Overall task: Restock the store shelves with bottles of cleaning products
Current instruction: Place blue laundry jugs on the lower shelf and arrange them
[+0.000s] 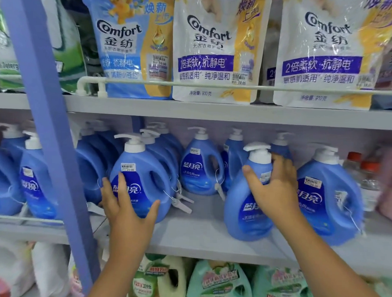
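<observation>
Both hands on blue pump bottles on the middle shelf (209,242): left hand (127,209) fingers spread flat against one bottle (143,179), right hand (276,186) fingers wrapped round another's (244,212) neck.

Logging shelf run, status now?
Left hand flat on front-left blue bottle. Right hand gripping middle blue bottle at shoulder. Gap between them clear.

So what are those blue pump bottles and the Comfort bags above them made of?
The blue pump bottles look like moulded plastic, opaque with a soft sheen and a handle hole formed in the body. The Comfort bags look like thin glossy plastic film: wrinkled, with sharp glare streaks. Neither can be confirmed by sight alone.
</observation>
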